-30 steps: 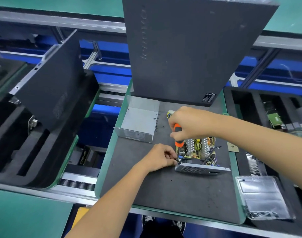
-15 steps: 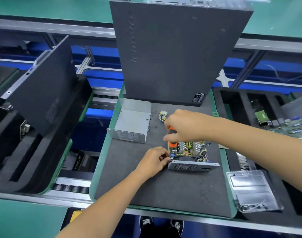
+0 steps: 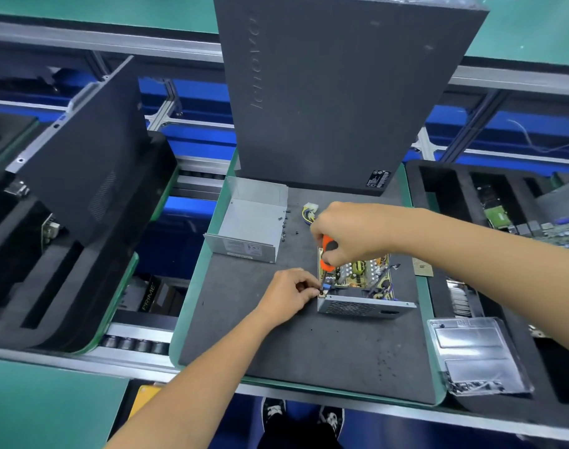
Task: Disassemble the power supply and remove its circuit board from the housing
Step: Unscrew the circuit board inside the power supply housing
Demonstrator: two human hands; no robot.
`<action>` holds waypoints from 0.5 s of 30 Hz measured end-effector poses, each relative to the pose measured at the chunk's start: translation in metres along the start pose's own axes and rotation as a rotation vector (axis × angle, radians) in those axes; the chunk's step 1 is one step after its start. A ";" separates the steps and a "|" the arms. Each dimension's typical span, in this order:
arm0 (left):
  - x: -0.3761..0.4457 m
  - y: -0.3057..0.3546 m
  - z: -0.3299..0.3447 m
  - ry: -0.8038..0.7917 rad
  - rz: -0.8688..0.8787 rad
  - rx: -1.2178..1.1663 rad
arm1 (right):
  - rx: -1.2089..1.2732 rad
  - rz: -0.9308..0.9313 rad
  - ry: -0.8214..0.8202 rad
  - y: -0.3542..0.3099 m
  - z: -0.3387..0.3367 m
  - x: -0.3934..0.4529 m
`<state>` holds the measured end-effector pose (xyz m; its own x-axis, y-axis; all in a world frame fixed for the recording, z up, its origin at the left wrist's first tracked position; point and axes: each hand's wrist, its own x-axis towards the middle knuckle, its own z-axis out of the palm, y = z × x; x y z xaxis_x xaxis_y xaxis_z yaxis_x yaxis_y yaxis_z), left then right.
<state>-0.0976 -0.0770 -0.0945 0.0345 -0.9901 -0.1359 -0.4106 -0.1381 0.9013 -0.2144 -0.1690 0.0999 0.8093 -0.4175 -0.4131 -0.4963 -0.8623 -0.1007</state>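
We see our right hand (image 3: 351,234) gripping an orange screwdriver (image 3: 328,256) over the circuit board (image 3: 357,275), left hand (image 3: 288,294) pinching beside the housing (image 3: 361,307)

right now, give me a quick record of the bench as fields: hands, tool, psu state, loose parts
right hand: right hand grips the orange screwdriver, tip down at the near left corner of the power supply
left hand: left hand pinches at that same corner, by the tip
psu state: circuit board exposed, sitting in the housing base
removed cover: metal cover lies apart, to the left on the grey mat
loose parts: small screws beside the cover
behind: computer case stands upright
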 end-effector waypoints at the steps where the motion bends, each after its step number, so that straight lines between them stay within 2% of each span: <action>1: 0.001 0.001 0.000 -0.008 -0.009 -0.011 | -0.002 0.014 0.012 0.001 0.001 0.001; 7: 0.000 0.002 -0.003 -0.045 -0.110 -0.100 | -0.014 0.094 0.084 -0.006 0.013 0.008; 10: 0.000 0.001 -0.004 -0.044 -0.099 -0.090 | -0.007 0.164 0.098 -0.006 0.010 0.008; 15: -0.002 -0.001 0.001 0.002 -0.043 -0.086 | -0.029 0.138 0.122 -0.012 0.012 0.002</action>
<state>-0.0979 -0.0744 -0.0956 0.0529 -0.9832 -0.1747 -0.3291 -0.1823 0.9265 -0.2105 -0.1559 0.0891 0.7670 -0.5629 -0.3081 -0.5977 -0.8014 -0.0236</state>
